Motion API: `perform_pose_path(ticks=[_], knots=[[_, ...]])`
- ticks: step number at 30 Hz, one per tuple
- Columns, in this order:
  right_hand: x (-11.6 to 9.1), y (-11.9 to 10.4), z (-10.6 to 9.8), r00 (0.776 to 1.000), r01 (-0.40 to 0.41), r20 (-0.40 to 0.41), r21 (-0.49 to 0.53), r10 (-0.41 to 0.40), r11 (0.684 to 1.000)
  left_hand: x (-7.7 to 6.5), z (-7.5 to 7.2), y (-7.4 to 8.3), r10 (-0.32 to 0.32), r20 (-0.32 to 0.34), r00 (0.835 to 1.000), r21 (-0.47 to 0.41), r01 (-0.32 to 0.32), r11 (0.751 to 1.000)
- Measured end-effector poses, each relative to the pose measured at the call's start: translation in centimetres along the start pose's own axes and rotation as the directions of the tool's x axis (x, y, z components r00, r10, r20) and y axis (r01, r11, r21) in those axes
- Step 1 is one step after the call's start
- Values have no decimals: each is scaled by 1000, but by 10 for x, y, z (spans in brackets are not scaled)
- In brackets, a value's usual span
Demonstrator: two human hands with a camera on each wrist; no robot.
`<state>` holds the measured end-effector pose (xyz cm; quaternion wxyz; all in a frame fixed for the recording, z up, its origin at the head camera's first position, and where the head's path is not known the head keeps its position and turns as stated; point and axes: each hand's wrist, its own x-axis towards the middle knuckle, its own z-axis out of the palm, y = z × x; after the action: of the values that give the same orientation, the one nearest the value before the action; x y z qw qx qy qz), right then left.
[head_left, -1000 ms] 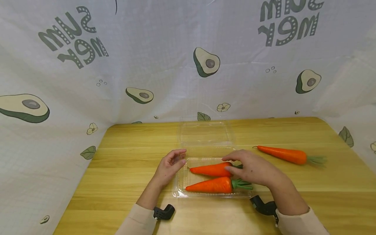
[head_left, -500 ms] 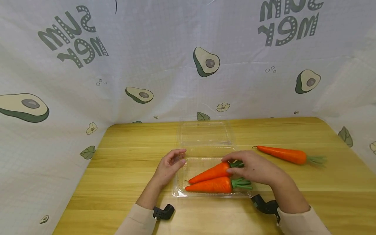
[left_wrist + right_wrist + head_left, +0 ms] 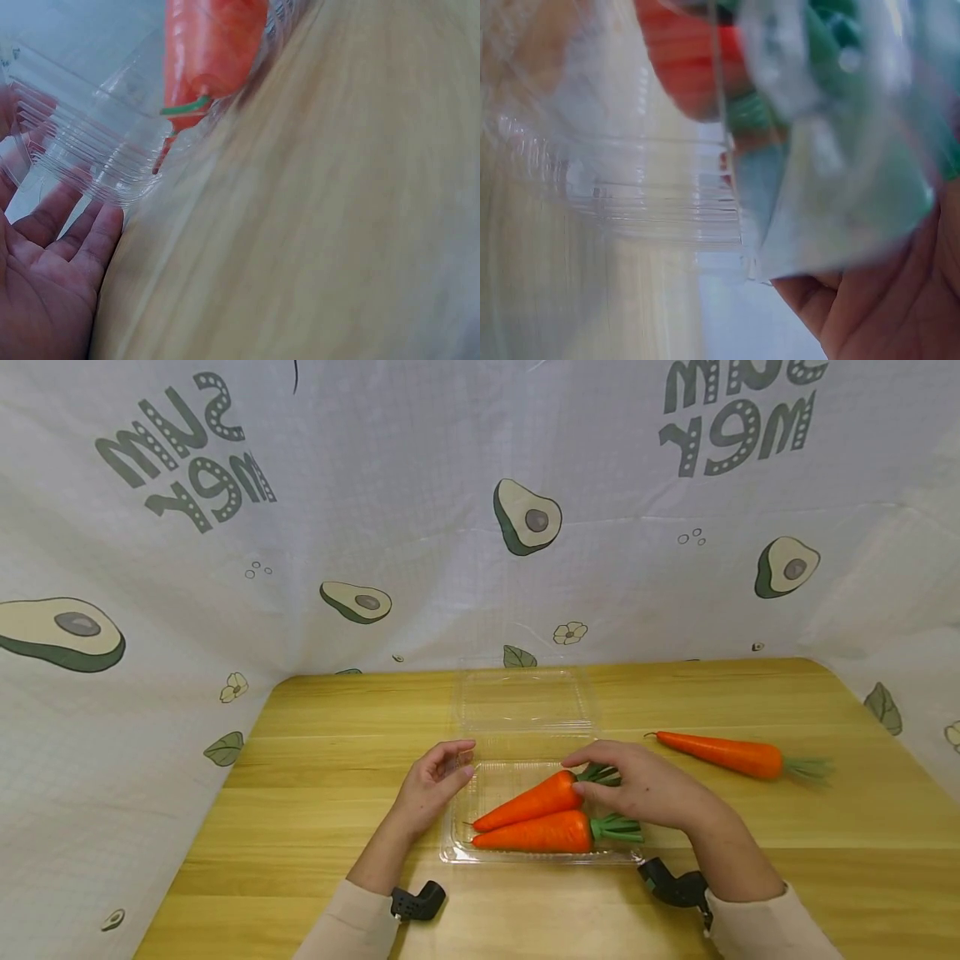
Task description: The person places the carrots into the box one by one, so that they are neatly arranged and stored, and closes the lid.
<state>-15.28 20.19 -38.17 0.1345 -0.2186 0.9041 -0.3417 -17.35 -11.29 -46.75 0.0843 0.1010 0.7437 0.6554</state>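
Running wide to the left of the left hand [image 3: 429, 787], the tabletop [image 3: 337, 760] meets a patterned cloth [image 3: 420, 460] at its far edge. Between that hand and the right hand [image 3: 648, 785] sits the clear container [image 3: 540, 858], its opened lid [image 3: 525, 700] lying beyond the hands. Inside, ribbed floor shows between the far carrot [image 3: 525, 804] and the lid side. The right hand pinches the far carrot near its leafy crown; the near carrot [image 3: 536, 833] lies alongside, closer to the person. The left hand is relaxed and released, fingers loosely bent by the left wall.

Only the head view shows the loose carrot [image 3: 723, 755], beyond and right of the right hand. The left wrist view adds a thin root end by the ribbed wall; the right wrist view is blurred, leafy green showing through plastic. Count: 3 carrots, 2 inside and 1 outside; 1 container; 1 lid.
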Motion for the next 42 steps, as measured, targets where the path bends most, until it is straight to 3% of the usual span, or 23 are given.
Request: perform_pose_path(ticks=[12,18,23,29,36,42], knots=[[-6,3,-7,997,-5,-83,-11,4,1000,0,0,1,9,4,1000,-3,-9,1000],[-18,12,-24,988,-30,-154,-24,26,999,0,1,0,14,3,1000,0,-14,1000],[-31,26,-45,978,-95,-183,5,95,995,0,1,0,18,2,1000,-6,-18,1000],[-47,57,-69,945,-238,-243,-47,220,970,-1,0,1,18,5,1000,-19,-17,1000],[-68,92,-91,900,-394,-254,-130,354,910,-1,0,0,9,5,1000,-20,-9,1000],[-87,116,-102,876,-450,-271,-166,398,878,-1,0,1,3,4,1000,-24,-3,1000]])
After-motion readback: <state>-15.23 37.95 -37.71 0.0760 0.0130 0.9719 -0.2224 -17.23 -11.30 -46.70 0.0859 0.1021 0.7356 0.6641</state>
